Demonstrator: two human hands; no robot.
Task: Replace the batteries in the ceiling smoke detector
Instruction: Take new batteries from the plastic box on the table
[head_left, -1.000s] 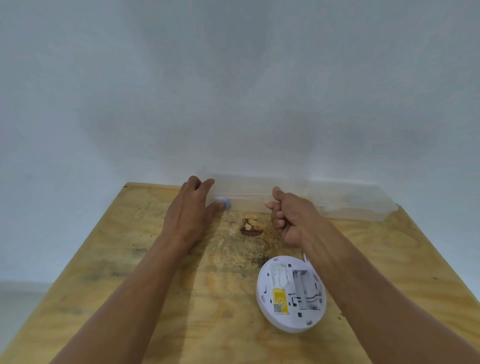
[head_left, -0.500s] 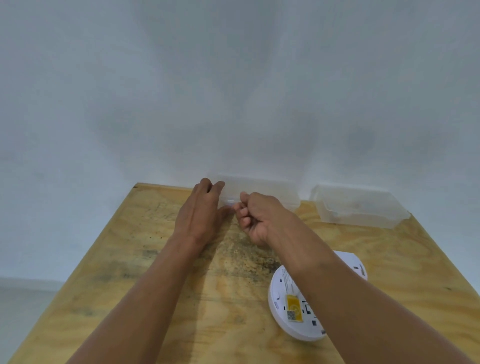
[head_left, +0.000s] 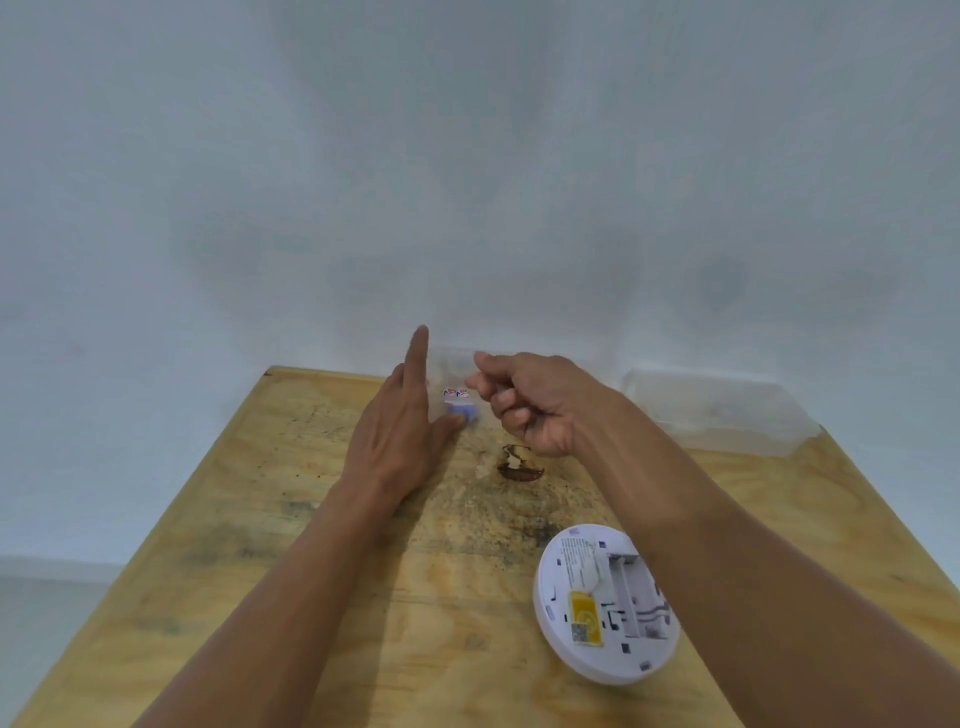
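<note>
I see a pale wall filling the upper half of the view, and below it a plywood table pushed up against it, its top stained dark around the middle with a brown knot near the far end. Both forearms reach out over the wood. My left hand is spread flat and open, index finger pointing up toward the wall, thumb stretched out to the right so its tip meets the small battery pack; nothing is closed inside that hand. My right hand is curled into a loose fist just to the right of the pack, thumb and forefinger drawn close together near its top edge, but I cannot tell whether they actually pinch anything. Against the wall on the right sits a clear plastic container, and a second clear one shows faintly behind the two hands. The smoke detector lies on the table near my right forearm, back side up, white and round, with a yellow label and its battery bay exposed. The battery pack is small, white with red lettering and a purple lower part, blurred, standing at the far end of the table between the hands
</note>
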